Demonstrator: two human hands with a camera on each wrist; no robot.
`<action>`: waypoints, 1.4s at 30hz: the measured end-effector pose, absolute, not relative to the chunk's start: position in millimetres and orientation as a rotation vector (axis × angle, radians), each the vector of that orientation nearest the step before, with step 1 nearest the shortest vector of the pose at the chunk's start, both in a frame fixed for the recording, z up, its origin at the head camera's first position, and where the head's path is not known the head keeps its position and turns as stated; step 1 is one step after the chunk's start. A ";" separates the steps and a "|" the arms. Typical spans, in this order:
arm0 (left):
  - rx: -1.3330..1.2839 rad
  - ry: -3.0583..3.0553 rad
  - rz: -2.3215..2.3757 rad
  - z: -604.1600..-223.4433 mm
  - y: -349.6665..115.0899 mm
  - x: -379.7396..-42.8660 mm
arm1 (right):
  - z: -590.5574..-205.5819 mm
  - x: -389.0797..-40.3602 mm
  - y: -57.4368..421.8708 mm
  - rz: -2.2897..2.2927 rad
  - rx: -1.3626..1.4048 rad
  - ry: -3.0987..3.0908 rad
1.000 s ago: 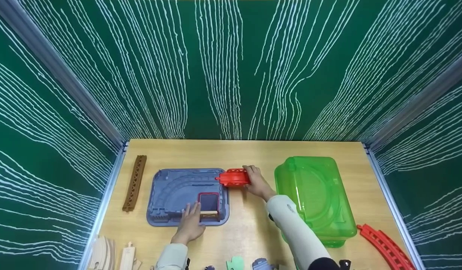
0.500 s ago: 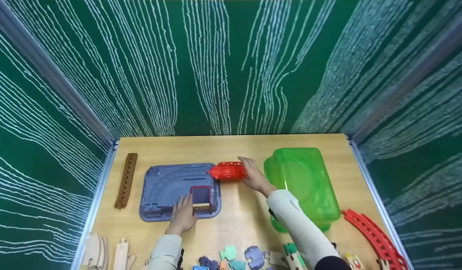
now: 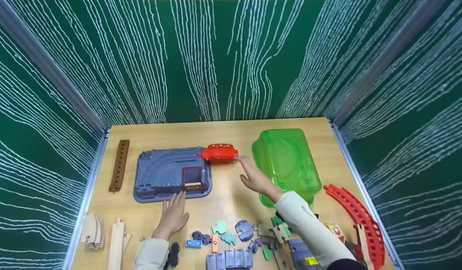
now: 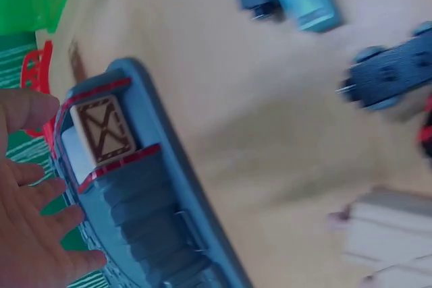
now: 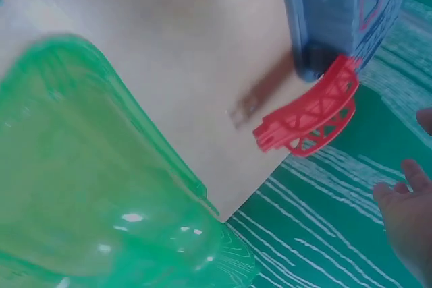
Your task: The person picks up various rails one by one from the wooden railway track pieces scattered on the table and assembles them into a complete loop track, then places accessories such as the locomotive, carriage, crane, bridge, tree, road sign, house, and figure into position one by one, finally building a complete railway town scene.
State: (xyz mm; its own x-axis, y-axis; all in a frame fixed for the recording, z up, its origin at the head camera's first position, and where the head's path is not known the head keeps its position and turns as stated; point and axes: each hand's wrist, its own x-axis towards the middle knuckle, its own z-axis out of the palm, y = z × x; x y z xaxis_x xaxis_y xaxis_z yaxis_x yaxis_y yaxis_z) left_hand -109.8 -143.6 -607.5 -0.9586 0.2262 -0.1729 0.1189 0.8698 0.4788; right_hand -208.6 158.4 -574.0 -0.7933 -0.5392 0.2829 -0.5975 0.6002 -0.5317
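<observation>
A red toy bridge track (image 3: pixel 218 153) has its left end on the right rim of a grey-blue plastic train base (image 3: pixel 159 167). Its other end juts out over the table, and the right wrist view shows the track (image 5: pixel 314 112) with its shadow below. My right hand (image 3: pixel 258 178) is just right of that end, fingers extended, holding nothing. My left hand (image 3: pixel 173 217) is spread at the base's front edge, fingertips near a red-framed opening. A small wooden piece with a brown cross pattern (image 4: pixel 104 131) sits in that opening.
A translucent green bin (image 3: pixel 291 161) stands right of the base. Curved red tracks (image 3: pixel 356 210) lie at the right edge, a brown track (image 3: pixel 119 165) at the left. Wooden tracks (image 3: pixel 116 243) lie front left. Small toy train pieces, including a grey piece (image 3: pixel 244 230), are scattered in front.
My right hand has let go of the red bridge track and drawn back to the right. The left hand has slid off the base toward the front. The head view has tilted down and shifted right.
</observation>
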 end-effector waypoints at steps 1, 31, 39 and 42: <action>0.270 2.815 0.706 -609.1 -143.5 -104.9 | -573.5 -201.1 159.7 0.970 0.972 -2.744; 0.549 2.648 0.772 -619.2 -88.2 -52.8 | -681.8 -10.7 181.1 0.340 1.226 -2.926; 0.481 2.592 0.803 -618.6 -86.8 -50.1 | -685.3 -2.7 185.9 0.413 1.211 -2.857; 0.494 2.624 0.796 -616.7 -83.8 -52.2 | -680.4 -0.9 190.1 0.438 1.173 -2.873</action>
